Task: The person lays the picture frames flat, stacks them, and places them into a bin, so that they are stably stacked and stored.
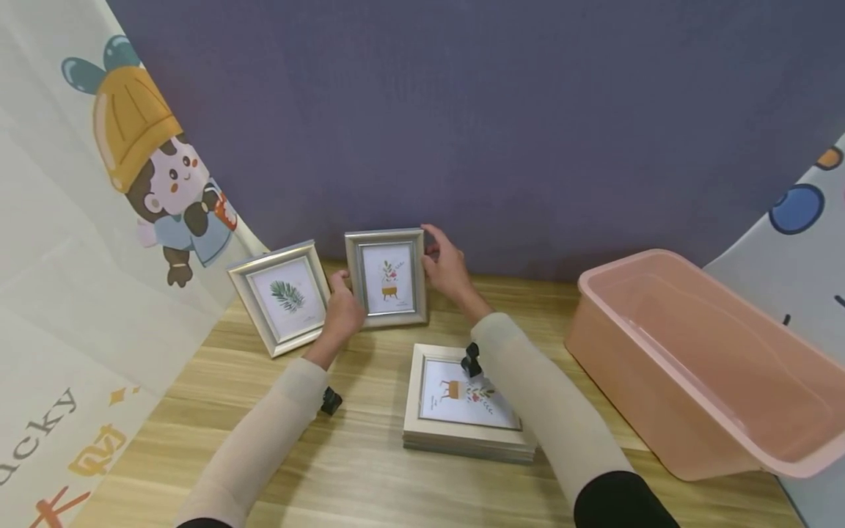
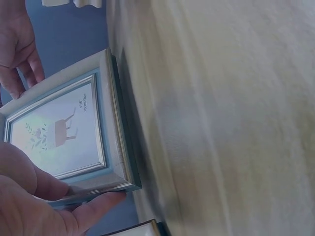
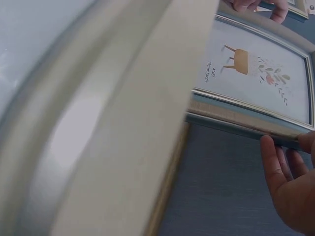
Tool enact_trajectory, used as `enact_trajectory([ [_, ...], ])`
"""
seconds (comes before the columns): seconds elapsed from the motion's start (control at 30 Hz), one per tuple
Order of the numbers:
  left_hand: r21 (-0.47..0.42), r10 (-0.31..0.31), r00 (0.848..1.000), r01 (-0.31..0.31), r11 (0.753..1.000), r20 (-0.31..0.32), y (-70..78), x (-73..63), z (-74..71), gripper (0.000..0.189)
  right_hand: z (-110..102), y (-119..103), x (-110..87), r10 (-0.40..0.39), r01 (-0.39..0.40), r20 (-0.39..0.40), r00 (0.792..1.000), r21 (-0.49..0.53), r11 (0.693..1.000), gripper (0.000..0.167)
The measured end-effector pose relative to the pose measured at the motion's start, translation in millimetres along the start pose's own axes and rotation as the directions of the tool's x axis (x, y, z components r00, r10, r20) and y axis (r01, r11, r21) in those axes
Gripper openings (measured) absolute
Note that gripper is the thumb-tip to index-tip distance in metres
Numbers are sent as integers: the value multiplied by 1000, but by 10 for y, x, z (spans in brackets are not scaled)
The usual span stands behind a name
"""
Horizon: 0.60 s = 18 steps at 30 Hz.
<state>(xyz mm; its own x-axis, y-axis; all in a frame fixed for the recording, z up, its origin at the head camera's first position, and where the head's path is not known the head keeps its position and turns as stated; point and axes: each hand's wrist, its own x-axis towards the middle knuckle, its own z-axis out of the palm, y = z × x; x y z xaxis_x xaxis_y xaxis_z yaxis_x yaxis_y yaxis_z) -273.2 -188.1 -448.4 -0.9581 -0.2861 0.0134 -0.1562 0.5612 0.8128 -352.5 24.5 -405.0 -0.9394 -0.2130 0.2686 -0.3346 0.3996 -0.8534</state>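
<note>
Both hands hold an upright silver picture frame (image 1: 387, 320), which stands at the back of the table near the dark backdrop. Its print shows a plant in an orange legged pot. My left hand (image 1: 345, 314) grips the frame's left edge; in the left wrist view that hand (image 2: 29, 201) has its thumb and a finger at the border. On the opposite edge, my right hand (image 1: 449, 270) holds the upper right side. The right wrist view shows the right hand's fingertips (image 3: 268, 147) against the frame's side. Just left stands a second frame (image 1: 288, 293) with a green leaf print, leaning back.
A stack of picture frames (image 1: 411, 433) lies flat on the wooden table (image 1: 356, 469), partly under the right forearm. At the right stands a pink plastic bin (image 1: 634, 367). The dark backdrop (image 1: 462, 132) rises behind, and a printed white sheet (image 1: 53, 242) borders the left.
</note>
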Motion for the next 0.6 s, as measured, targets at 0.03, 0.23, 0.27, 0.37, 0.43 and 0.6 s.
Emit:
enact_trajectory([
  [0.03, -11, 4, 1000, -4, 1000, 2, 11, -4, -7, 84, -14, -9, 2, -5, 5, -4, 1000, 0, 1000, 66],
  [0.23, 6, 52, 999, -52, 999, -7, 84, -23, -42, 64, -117, -36, -10, -35, 36, -19, 999, 19, 999, 65],
  [0.27, 20, 64, 998, -64, 998, -9, 95, -28, -47, 62, -136, -35, -18, -34, 34, -20, 999, 24, 999, 65],
  [0.37, 35, 94, 996, -94, 995, 4, 127, -46, -65, 61, -191, -27, -45, -20, 21, -14, 1000, 52, 998, 64],
  [0.43, 50, 120, 993, -121, 991, 13, 142, -56, -79, 61, -225, -17, -62, -9, 9, -12, 1000, 74, 997, 65],
  [0.6, 74, 198, 980, -200, 977, 23, 179, -83, -118, 59, -305, 7, -107, 14, -11, -24, 1000, 145, 989, 66],
])
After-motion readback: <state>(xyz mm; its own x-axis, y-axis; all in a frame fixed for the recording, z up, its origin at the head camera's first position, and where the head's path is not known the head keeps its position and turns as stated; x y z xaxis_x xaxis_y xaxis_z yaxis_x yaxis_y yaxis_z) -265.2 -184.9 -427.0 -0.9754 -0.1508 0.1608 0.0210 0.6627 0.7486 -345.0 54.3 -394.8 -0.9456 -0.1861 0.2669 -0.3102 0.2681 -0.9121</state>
